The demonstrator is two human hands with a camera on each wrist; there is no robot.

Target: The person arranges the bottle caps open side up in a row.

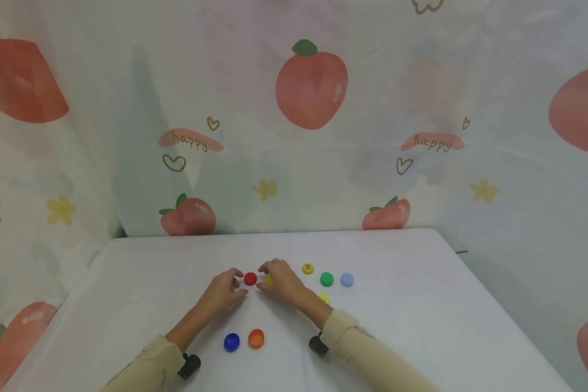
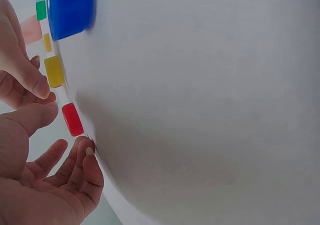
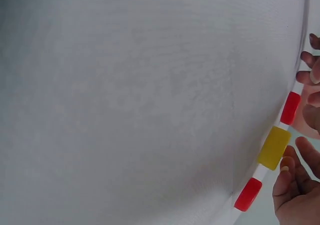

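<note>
A red bottle cap (image 1: pixel 250 279) lies on the white table between both hands. My left hand (image 1: pixel 222 288) is just left of it, fingers and thumb spread around that side with a gap to the cap. To its right, my right hand (image 1: pixel 281 282) curves loosely over a yellow bottle cap (image 1: pixel 268 279), which it partly covers in the head view. In the right wrist view, that yellow cap (image 3: pixel 274 148) stands between two red caps, one of them a lower red cap (image 3: pixel 248 195) hidden in the head view. The right fingertips are close beside the yellow cap.
Nearer the front lie a blue cap (image 1: pixel 232 342) and an orange cap (image 1: pixel 256 338), hollow side up. Right of the right hand are a yellow cap (image 1: pixel 307 268), a green cap (image 1: pixel 326 279) and a light blue cap (image 1: pixel 347 280). The right forearm partly covers another yellow cap (image 1: pixel 324 298).
</note>
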